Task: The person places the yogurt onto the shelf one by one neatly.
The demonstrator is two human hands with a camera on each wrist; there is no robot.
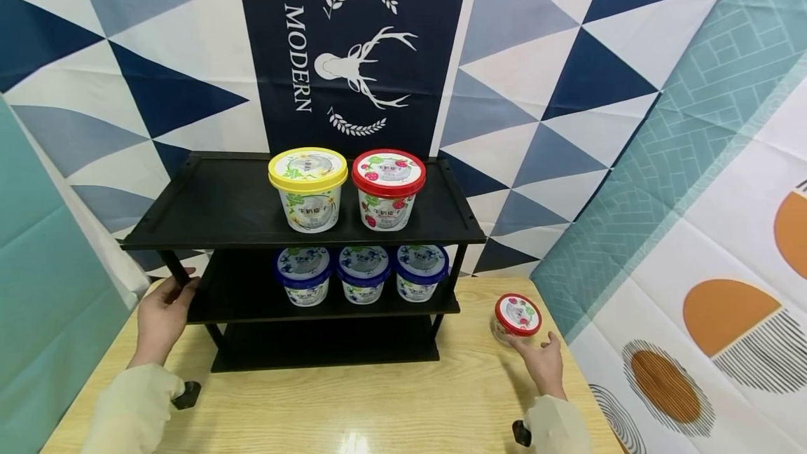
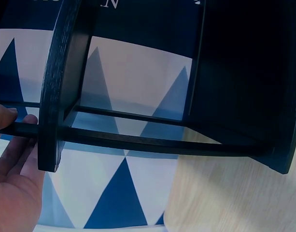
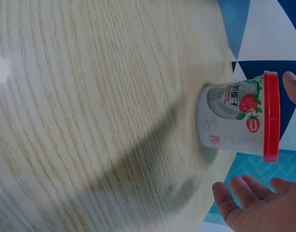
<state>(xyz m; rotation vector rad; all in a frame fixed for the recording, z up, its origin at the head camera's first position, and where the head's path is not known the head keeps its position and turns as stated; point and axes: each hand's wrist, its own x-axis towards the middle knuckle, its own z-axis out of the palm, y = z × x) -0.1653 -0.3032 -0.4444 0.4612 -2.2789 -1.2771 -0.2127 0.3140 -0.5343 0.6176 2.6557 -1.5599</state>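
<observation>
At the left side of a black three-tier shelf (image 1: 246,202), my left hand (image 1: 162,314) grips an upright post (image 2: 22,129) with thumb and fingers. On the right of the table stands an upright tub with a red lid (image 1: 518,314) and strawberry pictures. Beside that tub is my right hand (image 1: 543,359), its thumb and fingers spread. The right wrist view shows the thumb near the lid of the strawberry tub (image 3: 237,113) and the fingers (image 3: 227,203) apart from its side.
A yellow-lidded tub (image 1: 309,191) and another red-lidded tub (image 1: 388,191) stand on the top tier. Three blue-lidded tubs, one at the right end (image 1: 419,275), line the middle tier. The wooden table (image 1: 353,405) meets patterned cloth walls (image 1: 517,125) behind and at both sides.
</observation>
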